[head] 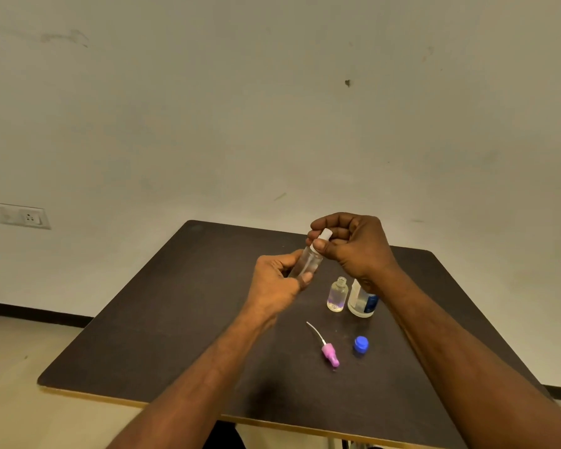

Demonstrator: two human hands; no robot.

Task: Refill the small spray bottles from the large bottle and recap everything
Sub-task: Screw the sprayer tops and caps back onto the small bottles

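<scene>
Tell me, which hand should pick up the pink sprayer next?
Probably the right hand: it only pinches the white cap, while the left hand grips the clear plastic spray bottle. The pink sprayer top lies nearer it.

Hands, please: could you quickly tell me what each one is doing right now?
Left hand: closed around the body of the clear spray bottle, holding it tilted above the table.
Right hand: closed, pinching the bottle's white cap.
</scene>
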